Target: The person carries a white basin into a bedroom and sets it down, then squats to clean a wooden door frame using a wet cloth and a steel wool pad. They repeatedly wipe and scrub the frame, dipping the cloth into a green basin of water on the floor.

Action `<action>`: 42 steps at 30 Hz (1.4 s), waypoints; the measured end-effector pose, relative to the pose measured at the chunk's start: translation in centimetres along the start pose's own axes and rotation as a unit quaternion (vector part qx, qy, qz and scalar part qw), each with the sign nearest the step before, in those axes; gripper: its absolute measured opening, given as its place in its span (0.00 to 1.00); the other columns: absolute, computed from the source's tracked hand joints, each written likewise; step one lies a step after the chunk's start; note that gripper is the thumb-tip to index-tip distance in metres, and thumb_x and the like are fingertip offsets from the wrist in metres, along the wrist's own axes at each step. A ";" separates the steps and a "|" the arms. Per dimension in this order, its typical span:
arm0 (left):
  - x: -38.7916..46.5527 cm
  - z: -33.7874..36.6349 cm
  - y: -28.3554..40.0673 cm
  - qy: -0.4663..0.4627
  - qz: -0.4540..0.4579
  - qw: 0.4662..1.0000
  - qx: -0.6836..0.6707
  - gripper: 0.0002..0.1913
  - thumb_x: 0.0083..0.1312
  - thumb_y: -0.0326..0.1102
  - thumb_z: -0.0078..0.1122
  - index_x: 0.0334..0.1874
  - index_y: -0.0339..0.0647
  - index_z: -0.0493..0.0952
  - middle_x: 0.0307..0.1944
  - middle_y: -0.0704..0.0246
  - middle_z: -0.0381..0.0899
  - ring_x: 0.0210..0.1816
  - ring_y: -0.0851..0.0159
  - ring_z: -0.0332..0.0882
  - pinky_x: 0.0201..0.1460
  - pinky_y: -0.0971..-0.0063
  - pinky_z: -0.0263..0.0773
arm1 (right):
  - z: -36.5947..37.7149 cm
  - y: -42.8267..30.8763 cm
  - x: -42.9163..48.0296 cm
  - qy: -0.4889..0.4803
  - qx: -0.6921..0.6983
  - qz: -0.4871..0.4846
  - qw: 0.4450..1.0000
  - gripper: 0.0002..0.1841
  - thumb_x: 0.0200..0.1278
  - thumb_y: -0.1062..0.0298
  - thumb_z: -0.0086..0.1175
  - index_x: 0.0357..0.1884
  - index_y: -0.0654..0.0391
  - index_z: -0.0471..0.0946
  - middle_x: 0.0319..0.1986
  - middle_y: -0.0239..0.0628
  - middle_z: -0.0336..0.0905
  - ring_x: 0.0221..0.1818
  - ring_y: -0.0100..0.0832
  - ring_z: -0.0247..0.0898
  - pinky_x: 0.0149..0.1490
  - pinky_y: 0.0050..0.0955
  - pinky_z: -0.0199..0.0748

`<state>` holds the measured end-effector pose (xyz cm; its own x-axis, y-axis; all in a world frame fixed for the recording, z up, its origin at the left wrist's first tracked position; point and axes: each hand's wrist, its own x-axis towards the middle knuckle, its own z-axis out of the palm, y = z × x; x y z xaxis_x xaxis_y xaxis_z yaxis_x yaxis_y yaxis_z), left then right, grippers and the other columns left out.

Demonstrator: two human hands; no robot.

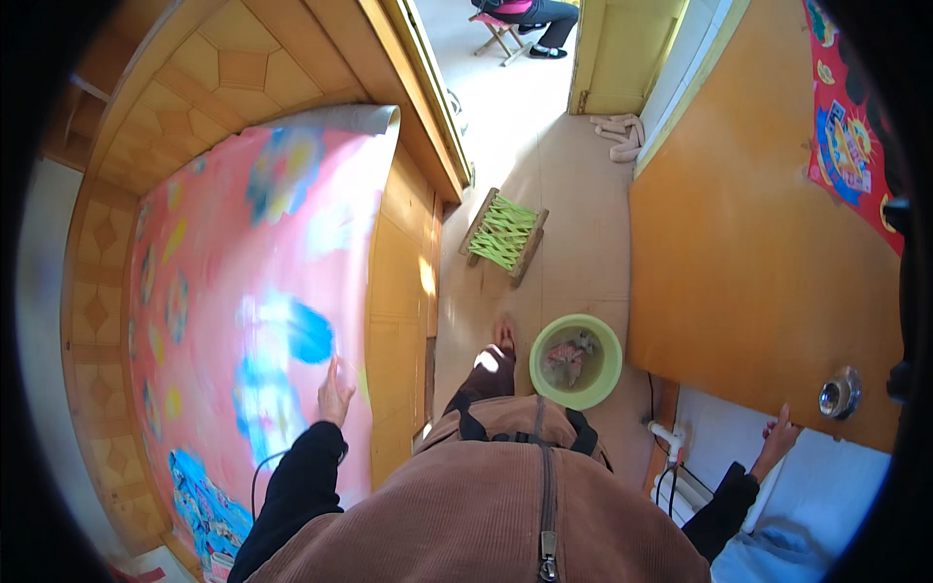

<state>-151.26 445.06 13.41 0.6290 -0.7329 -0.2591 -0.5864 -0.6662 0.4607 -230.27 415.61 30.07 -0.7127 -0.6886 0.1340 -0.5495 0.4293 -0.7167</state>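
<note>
My left hand [335,397] is over a pink flowered sheet [219,277] that covers a raised wooden platform. Its index finger points forward and nothing shows in it. A thin dark cable [255,484] runs beside that sleeve. Out to the right, my right hand [780,441] is at the edge of an orange-brown wooden door [736,291], fingers partly curled; whether they grip the edge cannot be made out. A round metal doorknob [838,393] is just beyond it. On the floor before me stands a light green basin [614,364] holding murky water and wet cloth [568,361].
A folding stool [503,229] with green webbing stands ahead. Beyond the doorway, a person [543,18] sits on another stool [499,33]. A pinkish roll of cloth [623,138] lies by the doorway. White pipes [667,441] run low along the right wall. Blue patterned cloth [208,503] lies on the sheet.
</note>
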 end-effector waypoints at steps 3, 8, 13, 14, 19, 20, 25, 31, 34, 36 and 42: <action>0.1 -0.9 1.5 -0.023 -0.051 0.998 0.015 0.44 0.55 0.21 0.63 0.75 0.47 0.53 0.35 0.58 0.79 0.30 0.55 0.76 0.39 0.64 0.72 | 0.2 0.0 0.0 0.020 -0.038 0.058 0.997 0.30 0.64 0.46 0.56 0.60 0.55 0.66 0.37 0.34 0.77 0.23 0.21 0.70 0.20 0.17 0.65; 6.2 -2.4 4.0 0.001 -0.045 0.998 0.048 0.38 0.54 0.29 0.68 0.68 0.42 0.62 0.25 0.63 0.72 0.29 0.59 0.73 0.38 0.65 0.71 | -0.4 0.5 0.5 -0.006 -0.031 0.079 0.996 0.31 0.62 0.44 0.57 0.57 0.57 0.67 0.38 0.35 0.75 0.25 0.24 0.71 0.21 0.20 0.68; 18.0 -1.6 5.6 0.084 0.102 0.990 0.040 0.41 0.53 0.32 0.69 0.69 0.40 0.57 0.55 0.54 0.75 0.53 0.49 0.76 0.58 0.63 0.69 | -1.0 -0.7 -0.5 -0.027 -0.050 0.095 0.994 0.30 0.62 0.44 0.57 0.55 0.59 0.67 0.40 0.35 0.73 0.29 0.25 0.72 0.26 0.22 0.72; 19.0 -1.8 5.5 0.010 0.070 0.997 -0.013 0.44 0.53 0.32 0.69 0.71 0.43 0.53 0.68 0.52 0.63 0.63 0.45 0.68 0.66 0.61 0.62 | -0.9 -1.4 -1.1 -0.020 -0.044 0.106 0.993 0.30 0.62 0.44 0.57 0.55 0.58 0.67 0.40 0.35 0.73 0.29 0.25 0.72 0.26 0.22 0.72; 19.8 -2.6 6.0 -0.092 -0.021 0.993 -0.071 0.49 0.52 0.31 0.68 0.75 0.51 0.48 0.65 0.52 0.68 0.58 0.46 0.73 0.62 0.60 0.66 | 0.6 -5.0 -3.3 0.015 -0.033 0.129 0.991 0.27 0.65 0.51 0.57 0.57 0.61 0.67 0.41 0.39 0.75 0.25 0.25 0.74 0.22 0.21 0.72; 19.6 -2.8 6.1 -0.095 -0.020 0.993 -0.068 0.49 0.53 0.31 0.68 0.75 0.52 0.48 0.64 0.52 0.68 0.56 0.46 0.74 0.61 0.60 0.67 | 0.8 -5.4 -3.7 0.018 -0.032 0.126 0.991 0.27 0.65 0.51 0.57 0.57 0.61 0.67 0.42 0.38 0.75 0.25 0.25 0.74 0.22 0.21 0.72; 19.6 -3.2 6.7 -0.116 -0.048 0.991 -0.055 0.49 0.54 0.32 0.68 0.76 0.52 0.47 0.60 0.51 0.72 0.48 0.47 0.77 0.55 0.61 0.70 | 0.9 -5.4 -4.5 0.016 -0.032 0.134 0.990 0.28 0.64 0.50 0.57 0.57 0.60 0.67 0.42 0.37 0.74 0.26 0.25 0.74 0.22 0.21 0.72; 19.6 -3.0 5.8 -0.113 -0.015 0.992 -0.055 0.49 0.54 0.31 0.68 0.76 0.52 0.47 0.60 0.51 0.72 0.47 0.47 0.76 0.53 0.61 0.71 | 0.3 -4.5 -3.5 0.006 -0.044 0.148 0.988 0.29 0.63 0.49 0.58 0.57 0.58 0.68 0.42 0.35 0.74 0.28 0.25 0.75 0.24 0.22 0.73; 20.1 -2.7 5.7 -0.091 -0.006 0.996 -0.026 0.49 0.53 0.31 0.68 0.76 0.53 0.47 0.52 0.53 0.75 0.40 0.50 0.75 0.49 0.60 0.71 | 0.1 -4.6 -2.7 -0.004 -0.036 0.155 0.987 0.29 0.63 0.48 0.58 0.58 0.56 0.67 0.42 0.34 0.74 0.29 0.24 0.75 0.25 0.21 0.73; 20.4 -2.6 6.0 -0.076 0.011 0.997 -0.015 0.49 0.53 0.31 0.68 0.76 0.53 0.48 0.43 0.57 0.77 0.33 0.54 0.74 0.44 0.60 0.71 | 0.0 -4.7 -2.2 -0.017 -0.022 0.152 0.988 0.29 0.62 0.48 0.58 0.59 0.55 0.67 0.43 0.33 0.74 0.29 0.24 0.75 0.25 0.21 0.72; 20.0 -3.4 7.3 -0.090 -0.019 0.994 -0.064 0.49 0.53 0.31 0.67 0.76 0.55 0.49 0.19 0.69 0.69 0.21 0.64 0.69 0.32 0.67 0.71 | -0.4 -4.4 -1.0 -0.007 -0.032 0.169 0.985 0.30 0.61 0.46 0.59 0.59 0.53 0.67 0.44 0.32 0.75 0.31 0.24 0.75 0.25 0.20 0.72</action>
<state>-141.19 426.00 14.47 0.5410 -0.7278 -0.4214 -0.4870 -0.6796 0.5486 -227.30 414.65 33.35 -0.8539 -0.5075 -0.1150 -0.3078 0.6708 -0.6748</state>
